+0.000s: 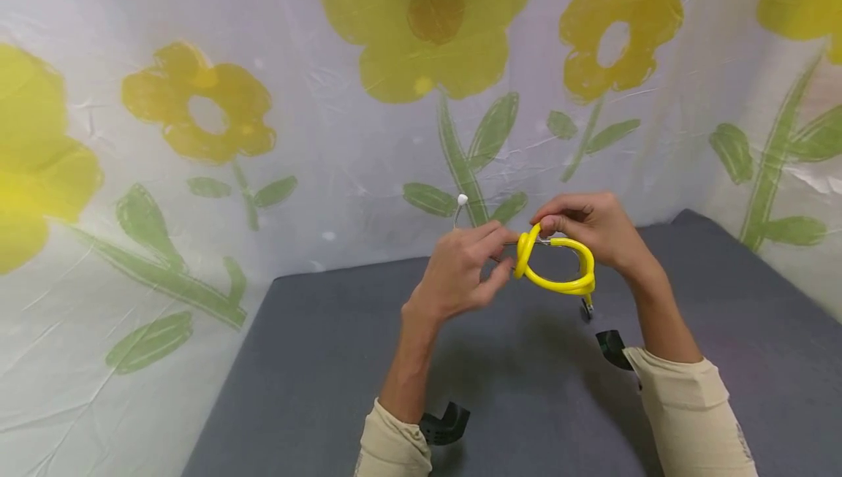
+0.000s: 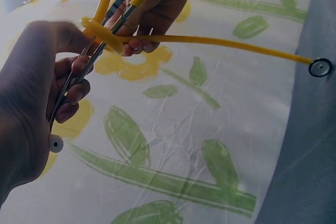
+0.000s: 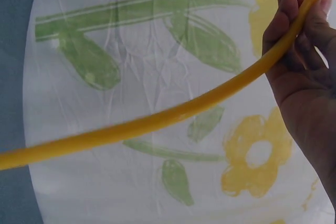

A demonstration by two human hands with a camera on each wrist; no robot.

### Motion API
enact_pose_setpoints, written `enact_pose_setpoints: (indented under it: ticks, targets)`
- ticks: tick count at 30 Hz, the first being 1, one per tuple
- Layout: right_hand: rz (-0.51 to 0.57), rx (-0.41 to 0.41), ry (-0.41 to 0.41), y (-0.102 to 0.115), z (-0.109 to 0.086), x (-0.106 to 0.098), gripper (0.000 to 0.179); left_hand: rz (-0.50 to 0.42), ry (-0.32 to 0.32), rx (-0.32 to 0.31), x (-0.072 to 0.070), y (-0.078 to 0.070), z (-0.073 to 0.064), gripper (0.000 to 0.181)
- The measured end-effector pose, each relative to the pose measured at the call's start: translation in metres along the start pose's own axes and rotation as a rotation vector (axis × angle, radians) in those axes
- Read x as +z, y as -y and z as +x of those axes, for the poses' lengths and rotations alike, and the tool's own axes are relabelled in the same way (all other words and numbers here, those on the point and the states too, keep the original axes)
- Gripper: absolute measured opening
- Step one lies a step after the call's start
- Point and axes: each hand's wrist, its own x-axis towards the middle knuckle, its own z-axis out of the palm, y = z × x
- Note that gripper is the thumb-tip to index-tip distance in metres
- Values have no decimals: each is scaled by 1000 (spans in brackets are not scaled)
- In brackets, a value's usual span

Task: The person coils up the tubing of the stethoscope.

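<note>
A stethoscope with yellow tubing (image 1: 558,287) is held up over the table, its tube looped and wrapped around the metal ear tubes (image 2: 71,83). My left hand (image 1: 457,272) grips those ear tubes near the wrap. One white eartip (image 1: 463,199) sticks up beyond the left fingers. Between thumb and fingers, my right hand (image 1: 595,229) pinches the yellow tube beside the wrapped part. From there the tube's free length (image 2: 226,44) runs out to the round chestpiece (image 2: 320,67), which dangles below the loop in the head view. The right wrist view shows the tube (image 3: 157,121) crossing the right fingers.
Beneath the hands lies a dark grey table surface (image 1: 329,360). A pale sheet (image 1: 296,207) printed with yellow flowers rises behind it and along the sides. Black wrist mounts (image 1: 446,424) protrude by both sleeves.
</note>
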Motion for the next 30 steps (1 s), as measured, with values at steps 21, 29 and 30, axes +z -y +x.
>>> enact_pose_setpoints:
  ticks: [21, 29, 30]
  targets:
    - [1, 64, 89, -1, 1, 5, 17, -35, 33, -48, -11, 2, -4, 45]
    - [72, 245, 157, 5, 4, 12, 24, 14, -41, -118, -12, 2, -3, 41]
    - [127, 264, 175, 5, 5, 13, 26, 13, -47, -131, -12, 2, -3, 41]
